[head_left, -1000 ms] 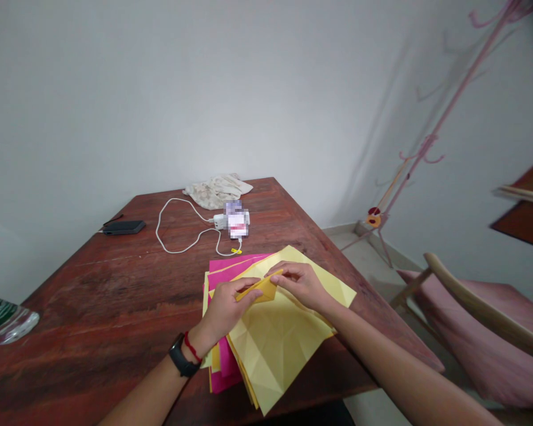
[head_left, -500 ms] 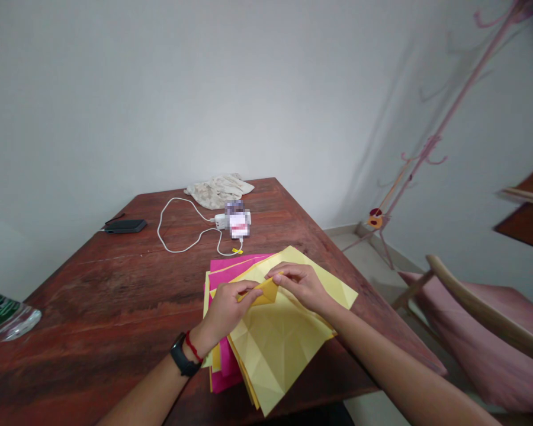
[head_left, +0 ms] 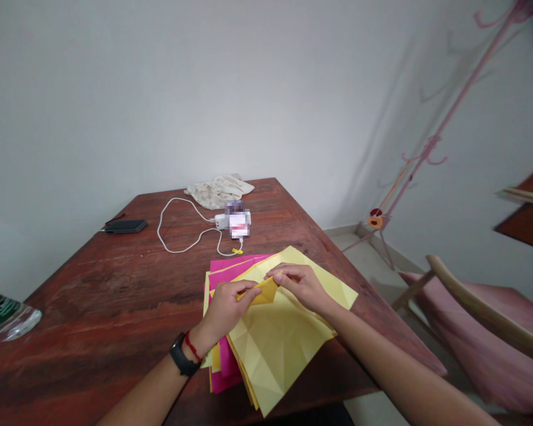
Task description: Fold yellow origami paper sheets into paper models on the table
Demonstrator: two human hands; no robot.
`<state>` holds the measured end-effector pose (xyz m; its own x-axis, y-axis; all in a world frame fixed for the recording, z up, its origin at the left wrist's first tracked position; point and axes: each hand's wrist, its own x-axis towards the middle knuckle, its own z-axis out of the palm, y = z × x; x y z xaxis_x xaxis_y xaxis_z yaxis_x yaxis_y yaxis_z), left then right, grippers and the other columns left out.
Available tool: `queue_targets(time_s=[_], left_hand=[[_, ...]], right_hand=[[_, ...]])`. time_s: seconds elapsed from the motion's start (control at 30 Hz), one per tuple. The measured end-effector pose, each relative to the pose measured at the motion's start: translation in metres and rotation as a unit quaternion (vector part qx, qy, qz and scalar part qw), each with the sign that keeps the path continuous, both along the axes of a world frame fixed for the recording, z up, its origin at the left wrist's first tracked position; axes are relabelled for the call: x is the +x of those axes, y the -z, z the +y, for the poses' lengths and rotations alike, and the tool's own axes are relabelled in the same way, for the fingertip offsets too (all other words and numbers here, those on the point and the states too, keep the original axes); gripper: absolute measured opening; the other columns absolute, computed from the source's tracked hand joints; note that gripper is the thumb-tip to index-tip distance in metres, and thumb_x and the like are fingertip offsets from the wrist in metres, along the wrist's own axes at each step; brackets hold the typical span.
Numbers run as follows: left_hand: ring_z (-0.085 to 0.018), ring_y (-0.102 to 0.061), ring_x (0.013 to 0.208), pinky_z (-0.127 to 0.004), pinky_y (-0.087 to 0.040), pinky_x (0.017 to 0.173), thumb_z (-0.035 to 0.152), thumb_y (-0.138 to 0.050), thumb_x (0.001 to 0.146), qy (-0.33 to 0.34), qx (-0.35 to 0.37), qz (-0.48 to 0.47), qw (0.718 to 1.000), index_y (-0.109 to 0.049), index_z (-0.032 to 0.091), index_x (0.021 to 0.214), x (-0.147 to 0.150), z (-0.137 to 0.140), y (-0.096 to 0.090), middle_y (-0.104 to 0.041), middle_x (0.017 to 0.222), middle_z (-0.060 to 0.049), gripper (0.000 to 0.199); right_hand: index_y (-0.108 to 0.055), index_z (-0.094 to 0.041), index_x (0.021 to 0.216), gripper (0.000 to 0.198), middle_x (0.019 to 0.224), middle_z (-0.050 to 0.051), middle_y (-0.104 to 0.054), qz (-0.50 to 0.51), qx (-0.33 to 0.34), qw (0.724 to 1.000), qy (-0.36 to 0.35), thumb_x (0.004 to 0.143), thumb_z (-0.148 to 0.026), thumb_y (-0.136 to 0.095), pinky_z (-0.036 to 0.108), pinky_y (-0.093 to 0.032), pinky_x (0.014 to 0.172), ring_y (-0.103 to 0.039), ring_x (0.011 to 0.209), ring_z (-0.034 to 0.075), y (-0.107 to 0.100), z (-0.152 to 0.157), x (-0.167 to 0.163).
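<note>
A small folded piece of orange-yellow paper (head_left: pixel 265 294) is held between my two hands, above a stack of larger sheets. My left hand (head_left: pixel 228 305) pinches its left end between thumb and fingers. At the other end, my right hand (head_left: pixel 299 283) grips the top right corner with thumb and fingertips. Right below lies a creased pale yellow sheet (head_left: pixel 284 349), the top one of the stack. Pink sheets (head_left: pixel 224 275) and darker yellow ones stick out beneath it on the left. My fingers hide parts of the folded piece.
On the wooden table (head_left: pixel 115 296) lie a black power bank (head_left: pixel 125 226), a white cable (head_left: pixel 159 228), a blurred-out device (head_left: pixel 237 222) and a crumpled cloth (head_left: pixel 220 190). A plastic bottle (head_left: pixel 9 316) lies at the left edge. A chair (head_left: pixel 484 307) and pink coat stand (head_left: pixel 430 142) are to the right.
Almost nothing differs. The fingers of both hands have shifted very slightly on the folded paper; the stack and the other objects stay where they were.
</note>
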<state>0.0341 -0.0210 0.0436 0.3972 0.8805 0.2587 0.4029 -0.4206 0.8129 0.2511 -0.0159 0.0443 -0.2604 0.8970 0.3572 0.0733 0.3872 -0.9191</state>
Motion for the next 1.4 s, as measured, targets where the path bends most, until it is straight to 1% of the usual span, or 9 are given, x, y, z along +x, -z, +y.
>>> queue_targets(time_s=[0.2,0.47,0.6,0.73,0.93,1.03,1.13,1.23,1.4], left_hand=[[-0.02,-0.074,0.079,-0.025,-0.052,0.073,0.034,-0.062,0.093,0.006,-0.015,0.003,1.0,-0.08,0.022,0.088,0.001,-0.001,-0.002,-0.081,0.088,-0.001,0.022],[-0.021,-0.074,0.089,-0.027,-0.054,0.082,0.034,-0.068,0.089,0.001,0.003,-0.003,1.0,-0.078,0.022,0.105,0.002,-0.002,0.001,-0.08,0.102,-0.003,0.022],[-0.02,-0.073,0.079,-0.026,-0.054,0.076,0.035,-0.064,0.091,-0.016,0.016,0.003,1.0,-0.079,0.021,0.089,0.002,-0.002,-0.003,-0.08,0.089,-0.003,0.02],[-0.02,-0.072,0.077,-0.026,-0.055,0.073,0.039,-0.062,0.092,-0.044,0.003,-0.043,0.998,-0.078,0.019,0.086,0.0,-0.001,-0.006,-0.079,0.084,-0.003,0.026],[-0.023,-0.074,0.085,-0.028,-0.057,0.073,0.042,-0.063,0.09,-0.035,-0.065,-0.113,0.991,-0.076,0.016,0.1,0.001,0.002,0.002,-0.079,0.095,-0.009,0.03],[-0.025,-0.073,0.094,-0.032,-0.058,0.081,0.042,-0.063,0.09,-0.034,-0.078,-0.125,0.989,-0.074,0.015,0.109,0.001,0.003,0.003,-0.078,0.101,-0.011,0.035],[-0.025,-0.072,0.1,-0.035,-0.057,0.087,0.044,-0.056,0.094,-0.01,-0.083,-0.129,0.988,-0.074,0.016,0.112,0.0,0.004,0.0,-0.077,0.108,-0.011,0.038],[-0.023,-0.073,0.089,-0.032,-0.058,0.078,0.047,-0.055,0.094,0.028,-0.125,-0.146,0.981,-0.072,0.016,0.118,-0.002,0.006,0.0,-0.077,0.106,-0.011,0.043],[-0.021,-0.074,0.079,-0.028,-0.058,0.065,0.049,-0.066,0.087,0.063,-0.206,-0.19,0.958,-0.062,0.015,0.131,-0.003,0.006,0.005,-0.077,0.098,-0.012,0.056]], right_hand=[[-0.08,-0.02,0.085,0.036,0.089,0.009,-0.078,-0.028,0.048,0.998,0.025,0.094,-0.048,-0.06,0.032,-0.054,0.074,-0.071,0.081,0.022,0.001,0.001,0.001],[-0.079,-0.021,0.083,0.033,0.087,0.01,-0.076,-0.068,0.103,0.99,0.066,0.096,-0.042,-0.058,0.031,-0.053,0.064,-0.071,0.08,0.023,0.004,-0.001,-0.005],[-0.076,-0.02,0.088,0.03,0.09,0.01,-0.074,-0.077,0.077,0.993,0.048,0.092,-0.046,-0.062,0.028,-0.052,0.061,-0.069,0.078,0.021,0.006,-0.001,-0.007],[-0.069,-0.019,0.08,0.032,0.079,0.005,-0.068,-0.098,0.042,0.994,0.038,0.085,-0.05,-0.069,0.025,-0.05,0.06,-0.063,0.07,0.017,0.01,0.001,-0.01],[-0.061,-0.019,0.068,0.032,0.061,-0.001,-0.059,-0.149,0.023,0.988,0.046,0.084,-0.045,-0.07,0.024,-0.038,0.053,-0.05,0.056,0.012,0.017,0.002,-0.01],[-0.062,-0.019,0.068,0.031,0.057,-0.003,-0.056,-0.136,-0.012,0.989,0.051,0.082,-0.044,-0.072,0.023,-0.033,0.049,-0.045,0.05,0.011,0.021,0.003,-0.01],[-0.069,-0.018,0.079,0.029,0.068,0.001,-0.065,-0.093,-0.041,0.993,0.054,0.083,-0.047,-0.07,0.024,-0.039,0.049,-0.051,0.054,0.012,0.024,0.005,-0.01],[-0.072,-0.018,0.091,0.034,0.081,0.005,-0.07,-0.042,-0.06,0.995,0.064,0.084,-0.051,-0.069,0.026,-0.048,0.055,-0.06,0.065,0.015,0.024,0.007,-0.01],[-0.066,-0.019,0.094,0.038,0.078,0.003,-0.064,0.024,-0.052,0.994,0.094,0.078,-0.053,-0.076,0.026,-0.049,0.055,-0.061,0.071,0.017,0.02,0.007,-0.01]])
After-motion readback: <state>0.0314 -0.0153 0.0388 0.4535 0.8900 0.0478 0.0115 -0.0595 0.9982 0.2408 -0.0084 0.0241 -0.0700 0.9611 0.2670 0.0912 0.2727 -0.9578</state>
